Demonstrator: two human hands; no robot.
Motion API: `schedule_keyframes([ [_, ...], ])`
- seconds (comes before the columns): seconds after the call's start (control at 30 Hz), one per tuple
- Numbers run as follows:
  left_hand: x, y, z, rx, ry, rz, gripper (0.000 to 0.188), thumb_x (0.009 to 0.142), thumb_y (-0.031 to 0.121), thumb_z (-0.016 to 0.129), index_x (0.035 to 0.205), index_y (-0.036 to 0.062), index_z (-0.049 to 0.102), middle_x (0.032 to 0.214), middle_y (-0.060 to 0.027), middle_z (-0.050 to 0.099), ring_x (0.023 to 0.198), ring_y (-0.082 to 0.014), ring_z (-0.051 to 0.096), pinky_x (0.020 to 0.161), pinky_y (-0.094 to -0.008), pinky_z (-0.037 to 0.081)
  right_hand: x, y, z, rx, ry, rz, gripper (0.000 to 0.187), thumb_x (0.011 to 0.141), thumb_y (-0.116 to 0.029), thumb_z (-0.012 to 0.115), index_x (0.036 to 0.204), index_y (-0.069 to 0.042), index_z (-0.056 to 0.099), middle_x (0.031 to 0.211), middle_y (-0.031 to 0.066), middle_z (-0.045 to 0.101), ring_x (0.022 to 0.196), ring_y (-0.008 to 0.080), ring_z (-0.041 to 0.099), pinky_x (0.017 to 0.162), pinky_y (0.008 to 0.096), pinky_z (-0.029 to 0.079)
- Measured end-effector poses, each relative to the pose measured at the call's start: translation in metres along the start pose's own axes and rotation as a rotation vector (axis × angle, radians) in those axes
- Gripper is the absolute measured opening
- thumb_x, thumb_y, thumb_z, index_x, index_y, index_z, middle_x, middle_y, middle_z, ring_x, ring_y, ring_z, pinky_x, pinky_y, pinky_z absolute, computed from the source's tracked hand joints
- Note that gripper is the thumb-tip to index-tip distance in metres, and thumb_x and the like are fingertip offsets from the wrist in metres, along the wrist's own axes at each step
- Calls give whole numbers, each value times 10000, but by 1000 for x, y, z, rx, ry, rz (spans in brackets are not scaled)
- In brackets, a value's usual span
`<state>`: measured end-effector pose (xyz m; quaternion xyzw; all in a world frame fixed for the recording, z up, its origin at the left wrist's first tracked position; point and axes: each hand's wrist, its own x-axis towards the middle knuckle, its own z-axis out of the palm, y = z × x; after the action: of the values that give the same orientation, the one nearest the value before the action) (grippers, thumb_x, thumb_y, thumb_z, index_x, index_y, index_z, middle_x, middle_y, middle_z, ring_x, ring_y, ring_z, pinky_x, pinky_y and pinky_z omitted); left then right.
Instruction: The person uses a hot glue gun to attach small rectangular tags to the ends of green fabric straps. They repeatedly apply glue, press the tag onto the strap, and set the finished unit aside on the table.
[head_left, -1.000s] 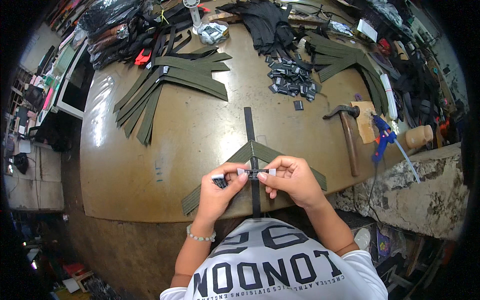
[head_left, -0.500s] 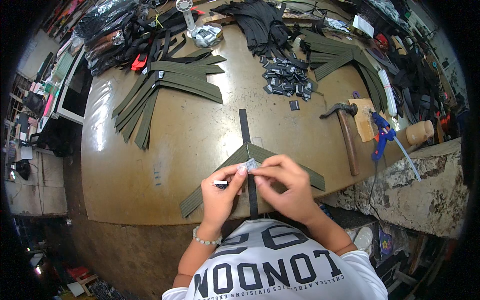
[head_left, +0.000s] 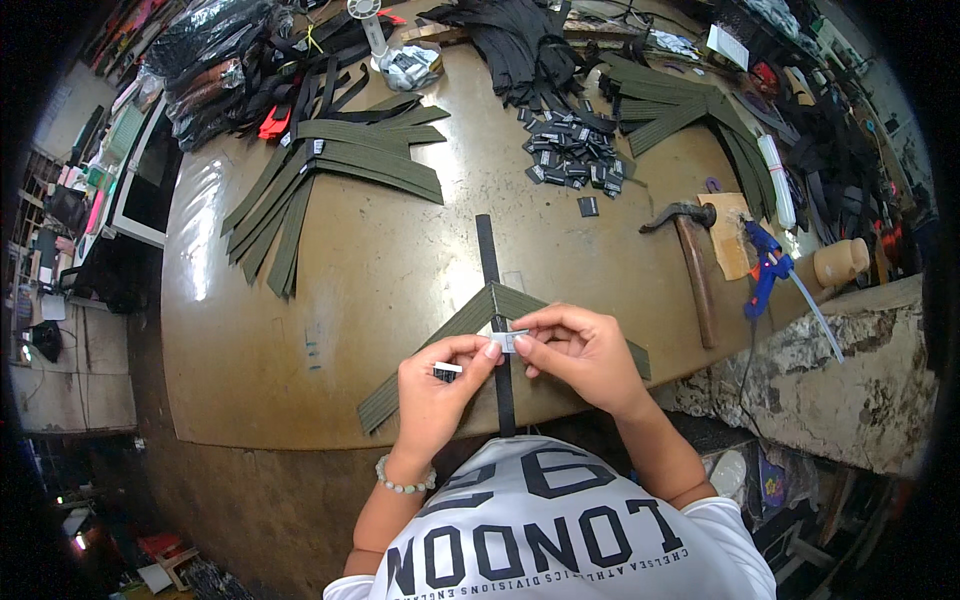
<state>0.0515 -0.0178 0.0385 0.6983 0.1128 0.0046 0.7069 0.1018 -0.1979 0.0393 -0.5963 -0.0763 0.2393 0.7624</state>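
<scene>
Between both hands is a small white-grey fabric label (head_left: 508,342), its ends pinched by thumbs and fingers. My left hand (head_left: 432,392) grips its left end, and a second, black-and-white label (head_left: 446,372) is tucked in that hand's curled fingers. At the label's other end my right hand (head_left: 590,360) is closed. Below them on the table lies an olive webbing strap (head_left: 452,325) bent into an upside-down V. A narrow black strap (head_left: 486,245) runs lengthwise under its peak toward my shirt; the hands cover part of both.
Stacks of folded olive straps (head_left: 365,160) lie at the far left, more olive straps (head_left: 665,110) far right. A heap of black labels (head_left: 575,150) sits at the back centre. To the right are a hammer (head_left: 695,270), a blue glue gun (head_left: 765,275) and a tape roll (head_left: 838,264).
My right hand has closed in on the label, its thumb now pressing the right end. The label has turned from tilted to nearly level and sits slightly lower.
</scene>
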Motion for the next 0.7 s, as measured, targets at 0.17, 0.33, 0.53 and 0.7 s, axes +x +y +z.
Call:
schedule_keyframes([
  [0.17, 14, 2, -1, 258, -12, -48, 185, 880, 137, 739, 929, -41, 724, 804, -97, 725, 686, -102, 632, 636, -263, 498, 11, -2, -3, -105, 36, 67, 179, 918, -131, 704, 978, 38, 700, 829, 39, 683, 695, 72, 622, 609, 213, 498],
  [0.33, 50, -3, -3, 574, -46, 167, 220, 864, 188, 747, 880, -30, 718, 658, -122, 644, 579, -96, 519, 557, -281, 447, 39, -1, -10, -625, 107, 57, 243, 878, -193, 730, 871, 46, 689, 712, 101, 687, 613, 135, 646, 580, 280, 510],
  [0.53, 61, -11, 1, 667, -29, 170, 267, 862, 229, 743, 860, -36, 711, 591, -173, 576, 507, -158, 475, 514, -333, 417, 55, 9, -12, -781, 156, 88, 261, 816, -226, 750, 781, 23, 680, 697, 169, 685, 632, 253, 690, 609, 358, 533],
  [0.7, 62, -11, 1, 645, 22, 128, 268, 859, 229, 751, 845, -28, 674, 575, -138, 567, 499, -159, 467, 504, -331, 412, 55, 11, -12, -810, 162, 85, 247, 804, -226, 755, 771, 7, 681, 689, 159, 684, 633, 267, 692, 608, 365, 533],
])
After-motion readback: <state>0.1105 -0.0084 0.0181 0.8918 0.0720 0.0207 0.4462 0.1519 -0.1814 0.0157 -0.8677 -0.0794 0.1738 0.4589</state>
